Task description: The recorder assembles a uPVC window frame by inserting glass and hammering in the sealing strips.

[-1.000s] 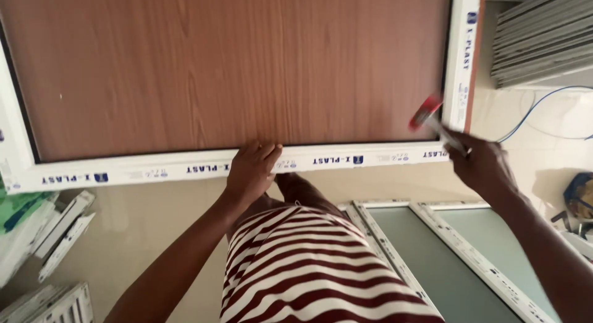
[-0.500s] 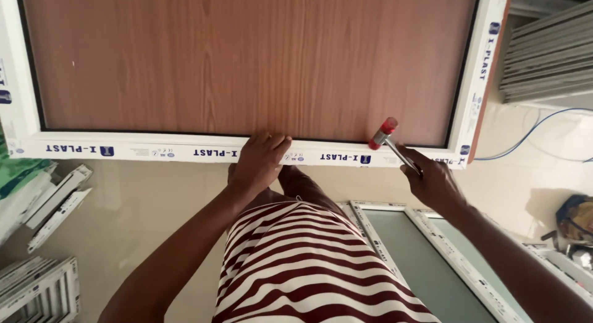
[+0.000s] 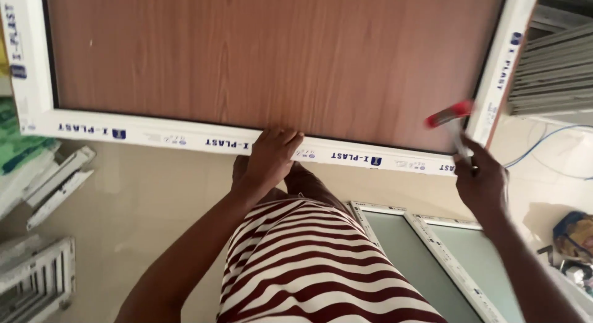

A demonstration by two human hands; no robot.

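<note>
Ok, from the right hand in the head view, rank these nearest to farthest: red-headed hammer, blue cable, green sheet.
1. Red-headed hammer: gripped in the right hand, its head just above.
2. Blue cable: on the floor, to the right.
3. Green sheet: far left edge.

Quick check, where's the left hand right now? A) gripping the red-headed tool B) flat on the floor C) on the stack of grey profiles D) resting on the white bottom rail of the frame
D: the left hand lies with its fingers on the white frame at the lower edge of the wood-grain panel, while the right hand holds the red-headed tool near the frame's corner.
</note>
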